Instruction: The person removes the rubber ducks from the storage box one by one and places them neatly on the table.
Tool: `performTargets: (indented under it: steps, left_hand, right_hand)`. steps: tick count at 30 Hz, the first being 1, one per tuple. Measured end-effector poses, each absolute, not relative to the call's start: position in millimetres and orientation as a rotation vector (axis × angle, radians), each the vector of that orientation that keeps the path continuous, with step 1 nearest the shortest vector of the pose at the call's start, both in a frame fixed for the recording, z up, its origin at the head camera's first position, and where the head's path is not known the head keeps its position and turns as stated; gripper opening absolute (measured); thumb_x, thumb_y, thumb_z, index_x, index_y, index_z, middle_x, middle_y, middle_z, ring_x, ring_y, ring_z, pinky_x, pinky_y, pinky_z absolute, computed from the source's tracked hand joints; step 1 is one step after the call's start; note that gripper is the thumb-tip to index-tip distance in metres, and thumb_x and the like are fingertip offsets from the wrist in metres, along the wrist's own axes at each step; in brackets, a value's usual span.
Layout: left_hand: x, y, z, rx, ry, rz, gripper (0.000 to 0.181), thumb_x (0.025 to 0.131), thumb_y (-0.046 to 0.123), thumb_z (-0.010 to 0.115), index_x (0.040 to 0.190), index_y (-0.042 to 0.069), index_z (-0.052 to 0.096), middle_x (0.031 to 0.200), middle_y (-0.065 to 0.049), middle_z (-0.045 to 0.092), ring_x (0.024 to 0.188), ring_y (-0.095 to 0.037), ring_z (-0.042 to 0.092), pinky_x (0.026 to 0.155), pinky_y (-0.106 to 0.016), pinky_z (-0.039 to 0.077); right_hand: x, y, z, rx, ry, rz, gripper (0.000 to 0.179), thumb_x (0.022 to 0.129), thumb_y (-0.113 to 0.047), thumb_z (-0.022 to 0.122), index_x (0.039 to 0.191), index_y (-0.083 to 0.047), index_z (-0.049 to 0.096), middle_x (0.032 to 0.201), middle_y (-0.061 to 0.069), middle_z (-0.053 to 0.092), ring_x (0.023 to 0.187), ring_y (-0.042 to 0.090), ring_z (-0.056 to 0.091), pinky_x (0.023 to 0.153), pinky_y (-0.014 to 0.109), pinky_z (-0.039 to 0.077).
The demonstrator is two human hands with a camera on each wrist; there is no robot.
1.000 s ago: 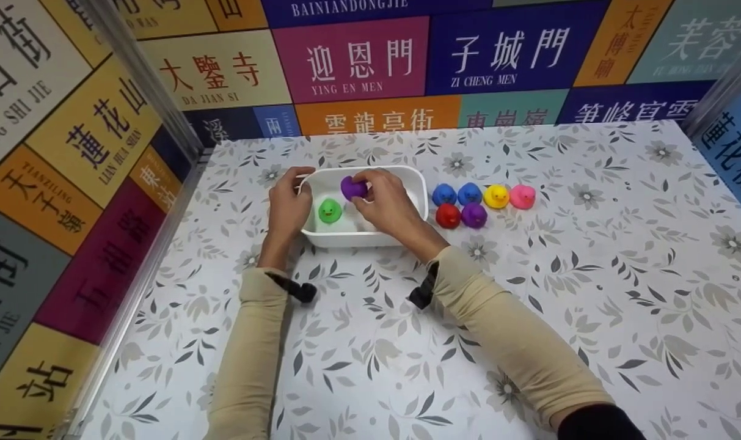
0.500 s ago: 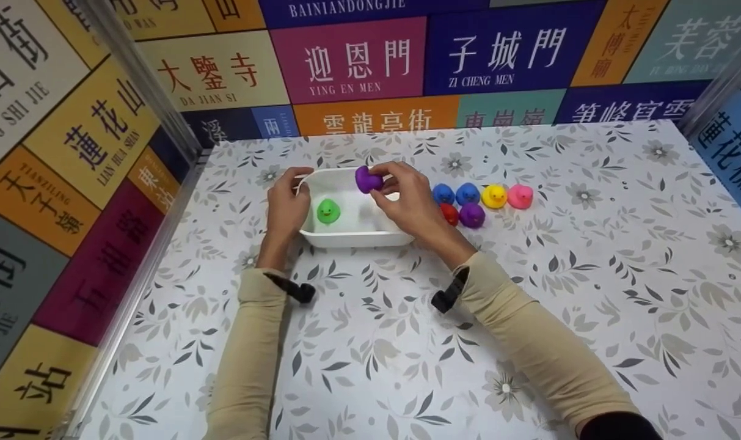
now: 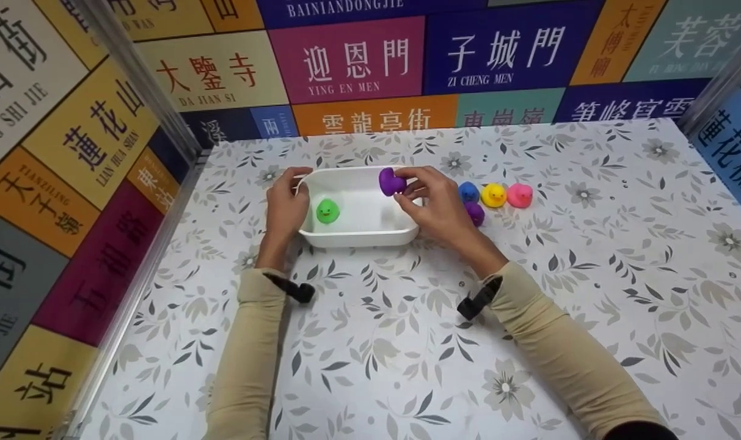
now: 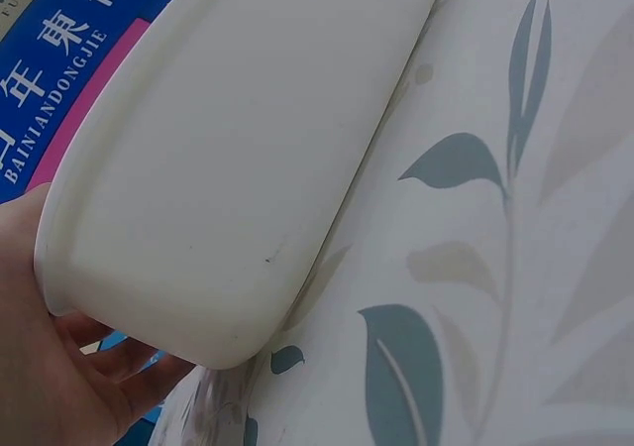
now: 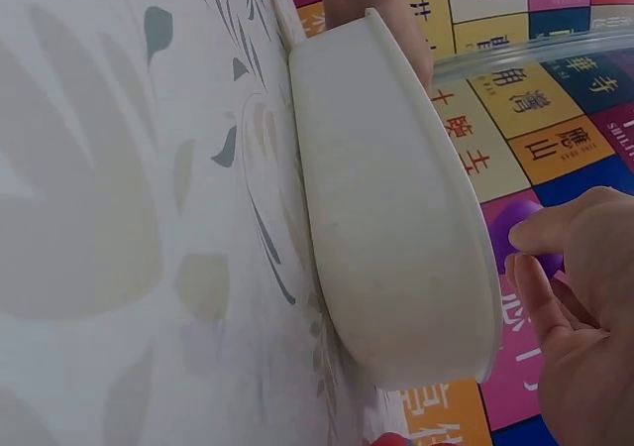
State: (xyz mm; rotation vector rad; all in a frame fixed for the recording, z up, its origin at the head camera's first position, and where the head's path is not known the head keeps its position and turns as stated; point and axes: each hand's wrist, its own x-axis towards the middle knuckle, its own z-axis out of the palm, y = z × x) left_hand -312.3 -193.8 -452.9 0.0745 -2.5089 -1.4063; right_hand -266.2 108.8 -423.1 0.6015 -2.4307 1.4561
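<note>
A white plastic tub (image 3: 358, 239) stands on the table, and my left hand (image 3: 286, 205) grips its left end, fingers round the rim. Inside the tub, toward the left, sits a green rubber duck (image 3: 327, 211). Thumb and fingers of my right hand (image 3: 440, 205) pinch a purple rubber duck (image 3: 390, 182) over the tub's right part. From the right wrist view, that purple duck (image 5: 515, 226) is above the rim, beside the tub wall (image 5: 386, 198). The left wrist view has the left hand (image 4: 59, 367) at the tub's end (image 4: 218, 188).
Right of the tub are a blue duck (image 3: 468, 192), a yellow duck (image 3: 493, 195), a pink duck (image 3: 520, 195) and a second purple duck (image 3: 475, 214). My right hand hides others there. Printed walls border the flowered tabletop (image 3: 370, 342) at the back and sides.
My right hand has moved right with the purple duck, from the tub's middle to its right end. The left hand and the green duck stay in place.
</note>
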Motion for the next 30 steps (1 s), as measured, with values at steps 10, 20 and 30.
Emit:
performTargets:
  steps: [10, 20, 30]
  left_hand:
    - [-313.1, -193.2, -452.1, 0.070, -2.503, -1.400, 0.037, 0.106, 0.008, 0.053, 0.138, 0.015, 0.071, 0.134, -0.012, 0.076, 0.111, -0.023, 0.070, 0.096, -0.040, 0.054]
    - [-312.0, -193.8, -453.9, 0.086, -2.508, -1.393, 0.037, 0.107, 0.009, 0.053, 0.138, 0.016, 0.071, 0.132, -0.011, 0.077, 0.111, -0.022, 0.072, 0.096, -0.039, 0.054]
    - [-312.1, -192.7, -453.8, 0.092, -2.518, -1.377, 0.037, 0.107, 0.008, 0.053, 0.138, 0.016, 0.071, 0.132, -0.010, 0.077, 0.108, -0.022, 0.070, 0.095, -0.039, 0.053]
  right_hand:
    - [-266.0, 138.5, -426.6, 0.597, -2.392, 1.451, 0.041, 0.097, -0.018, 0.082, 0.137, -0.012, 0.073, 0.126, 0.009, 0.070, 0.105, 0.020, 0.073, 0.087, 0.016, 0.059]
    - [-259.1, 162.3, -431.4, 0.601, -2.366, 1.487, 0.040, 0.097, -0.017, 0.082, 0.137, -0.017, 0.073, 0.132, 0.007, 0.067, 0.107, 0.019, 0.071, 0.087, 0.018, 0.059]
    - [-252.9, 187.9, -431.7, 0.592, -2.373, 1.443, 0.040, 0.098, -0.019, 0.081, 0.137, -0.018, 0.074, 0.135, 0.006, 0.068, 0.108, 0.017, 0.069, 0.085, 0.018, 0.058]
